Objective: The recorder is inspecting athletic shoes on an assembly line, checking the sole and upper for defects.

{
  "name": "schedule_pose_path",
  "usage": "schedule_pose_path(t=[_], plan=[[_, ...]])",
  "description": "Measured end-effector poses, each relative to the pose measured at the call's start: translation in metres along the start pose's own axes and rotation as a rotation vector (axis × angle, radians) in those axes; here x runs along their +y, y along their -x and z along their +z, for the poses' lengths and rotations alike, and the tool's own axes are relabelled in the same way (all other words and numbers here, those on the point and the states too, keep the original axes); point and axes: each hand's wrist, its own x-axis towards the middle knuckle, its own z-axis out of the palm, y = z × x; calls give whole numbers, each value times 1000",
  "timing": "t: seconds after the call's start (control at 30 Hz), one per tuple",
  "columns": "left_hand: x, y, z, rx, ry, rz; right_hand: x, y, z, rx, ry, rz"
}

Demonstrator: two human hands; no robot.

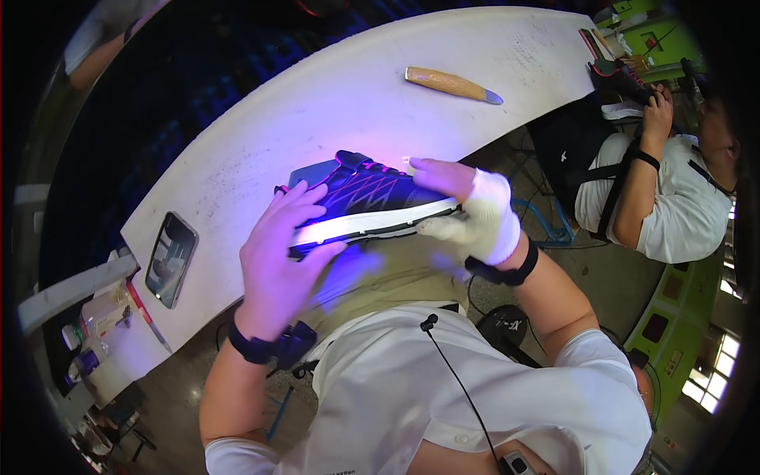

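A dark sneaker [372, 190] with pink-red lines and a white midsole is held on its side-on view above my lap, at the near edge of the table. My left hand [281, 245] is closed round its heel end, thumb low against the sole and fingers over the upper. At the toe, my right hand [483, 210], in a white glove that leaves some fingers bare, grips from above and below. Purple light falls on the shoe and on my left hand. Behind the heel shows a grey flat-faced piece [310, 172], partly hidden.
A wooden-handled knife [447, 82] with a short blade lies on the curved white table [261, 119]. A phone [172, 257] rests at left, near a red pen-like stick [148, 315] and bottles [73, 336]. At right, a co-worker [657, 182] handles another dark shoe [620, 79].
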Motion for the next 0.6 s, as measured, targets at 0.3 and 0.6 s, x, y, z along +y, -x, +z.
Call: schedule_pose_path(t=[0.3, 0.6], plan=[[21, -19, -123, 89, 413, -83, -15, -77, 64, -64, -596, 409], [44, -61, -118, -75, 333, -142, -96, -153, 48, -103, -647, 17]])
